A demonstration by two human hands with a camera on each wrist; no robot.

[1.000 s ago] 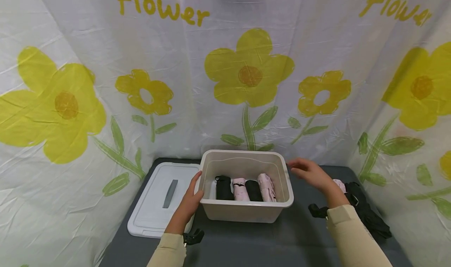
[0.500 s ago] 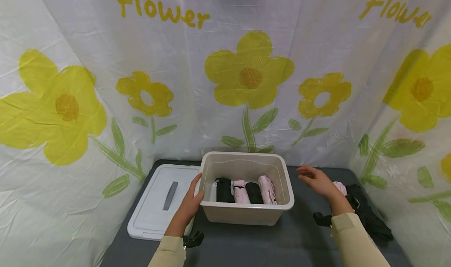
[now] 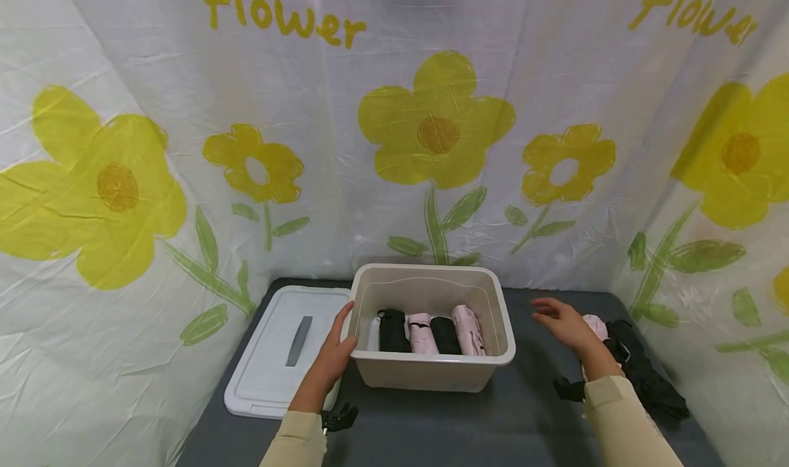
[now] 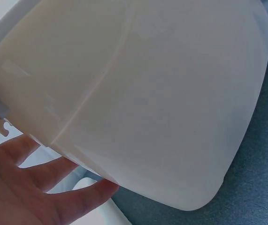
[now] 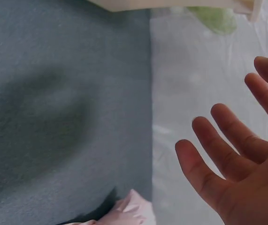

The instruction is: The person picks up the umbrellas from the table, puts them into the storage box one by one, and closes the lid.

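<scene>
A beige plastic storage box (image 3: 425, 374) stands at the middle of the table. Side by side in it lie folded umbrellas, alternating black (image 3: 393, 331) and pink (image 3: 422, 333). My left hand (image 3: 331, 357) touches the box's left side; the left wrist view shows its fingers (image 4: 84, 199) spread and straight against the wall. My right hand (image 3: 566, 326) hovers to the right of the box, holding nothing, its fingers (image 5: 232, 131) apart in the right wrist view. Beyond that wrist lie a black folded umbrella (image 3: 653, 378) and a pink one (image 3: 595, 326), partly hidden by the arm.
A white lid (image 3: 261, 364) with a grey handle (image 3: 298, 340) lies flat left of the box. The dark grey table (image 3: 468, 429) meets a white curtain (image 3: 333, 200) with yellow flowers behind it and at both sides.
My right hand has moved away from the box's right rim, toward the right and slightly nearer. The left hand and the box stay in place.
</scene>
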